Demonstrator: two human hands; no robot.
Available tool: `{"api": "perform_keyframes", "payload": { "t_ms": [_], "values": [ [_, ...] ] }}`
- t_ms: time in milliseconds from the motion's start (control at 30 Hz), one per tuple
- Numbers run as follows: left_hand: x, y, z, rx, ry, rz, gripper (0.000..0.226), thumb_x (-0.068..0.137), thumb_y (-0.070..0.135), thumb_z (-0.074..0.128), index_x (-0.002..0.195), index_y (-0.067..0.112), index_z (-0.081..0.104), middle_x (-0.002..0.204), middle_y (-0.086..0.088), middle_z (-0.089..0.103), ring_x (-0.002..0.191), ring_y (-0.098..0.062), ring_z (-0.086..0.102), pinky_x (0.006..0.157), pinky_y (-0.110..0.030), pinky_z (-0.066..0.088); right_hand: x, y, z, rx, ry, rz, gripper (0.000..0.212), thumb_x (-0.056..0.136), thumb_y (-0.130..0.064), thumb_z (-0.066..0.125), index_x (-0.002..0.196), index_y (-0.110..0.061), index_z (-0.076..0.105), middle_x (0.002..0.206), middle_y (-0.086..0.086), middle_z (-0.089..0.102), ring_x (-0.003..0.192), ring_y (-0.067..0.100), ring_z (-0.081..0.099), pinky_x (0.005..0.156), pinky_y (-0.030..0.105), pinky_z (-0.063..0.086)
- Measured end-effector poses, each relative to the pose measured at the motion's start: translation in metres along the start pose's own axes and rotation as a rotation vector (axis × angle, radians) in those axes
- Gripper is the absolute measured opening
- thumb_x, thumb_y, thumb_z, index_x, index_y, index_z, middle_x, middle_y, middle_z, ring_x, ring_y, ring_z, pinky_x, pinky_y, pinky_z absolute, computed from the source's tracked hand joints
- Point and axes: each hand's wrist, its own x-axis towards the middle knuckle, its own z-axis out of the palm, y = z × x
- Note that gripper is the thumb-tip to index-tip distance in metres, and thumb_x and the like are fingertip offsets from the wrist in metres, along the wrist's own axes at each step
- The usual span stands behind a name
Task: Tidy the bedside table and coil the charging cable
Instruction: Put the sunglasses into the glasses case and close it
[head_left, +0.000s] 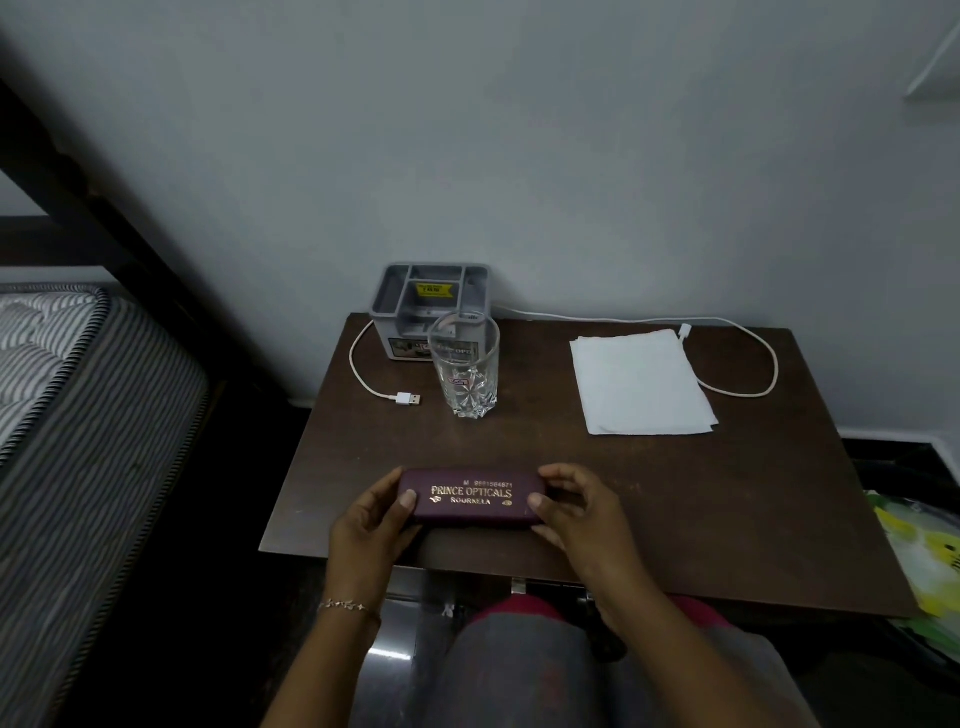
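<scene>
Maroon case (470, 498) with gold lettering lies flat on the near middle of the brown table (675, 493), held at both ends. The left hand (371, 525) grips its left end, thumb on the lid and fingers curled round the far side. The right hand (571, 512) grips the right end the same way. A bracelet (345, 605) sits on the left wrist.

The white cable (776, 366) lies uncoiled across the far part of the table. Its USB plug (408, 399) rests just left of the glass (465, 364). From there the cable curves left and passes behind the grey organiser (431, 299), runs along the far edge, and loops round the right side of the paper (639, 384). Its small end (684, 330) lies at the paper's far right corner.

The glass stands upright just in front of the organiser, which sits at the far left edge against the wall. The paper lies flat at far right, well apart from the case. A striped mattress (78, 389) is at left, and a yellow-green bag (930, 551) lies right of the table.
</scene>
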Motion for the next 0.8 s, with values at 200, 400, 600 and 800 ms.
{"api": "perform_keyframes", "payload": {
  "t_ms": [200,400,600,800],
  "values": [
    [0.022,0.017,-0.031,0.402,0.053,0.197,0.057,0.077,0.007,0.07,0.13,0.014,0.05,0.117,-0.004,0.062,0.104,-0.014,0.06,0.092,-0.025,0.047,0.019,0.011,0.049,-0.266,-0.064,-0.176,0.057,0.066,0.005,0.077,0.108,-0.029,0.058,0.119,-0.001,0.056,0.092,0.006,0.059,0.074,0.009,0.049],
    [0.041,0.034,-0.048,0.544,0.086,0.259,0.059,0.077,0.006,0.07,0.132,0.008,0.048,0.124,-0.01,0.058,0.108,-0.016,0.055,0.095,-0.028,0.042,0.032,0.012,0.08,-0.363,-0.011,-0.224,0.058,0.062,0.0,0.08,0.112,-0.024,0.062,0.11,-0.007,0.058,0.083,0.006,0.053,0.066,0.004,0.043],
    [0.044,0.034,-0.046,0.552,0.091,0.279,0.058,0.08,0.006,0.068,0.133,0.009,0.046,0.123,-0.005,0.054,0.108,-0.014,0.052,0.094,-0.026,0.04,0.04,0.006,0.08,-0.491,-0.017,-0.229,0.059,0.063,-0.008,0.081,0.114,-0.031,0.06,0.111,-0.012,0.057,0.081,0.004,0.052,0.069,0.011,0.042],
    [0.043,0.03,-0.047,0.474,0.075,0.274,0.063,0.079,0.001,0.067,0.134,0.015,0.04,0.13,-0.006,0.052,0.112,-0.013,0.052,0.091,-0.018,0.043,0.038,0.003,0.076,-0.447,-0.051,-0.189,0.072,0.064,-0.005,0.08,0.123,-0.031,0.048,0.123,-0.008,0.048,0.087,0.003,0.053,0.078,0.026,0.052]
  ]
}}
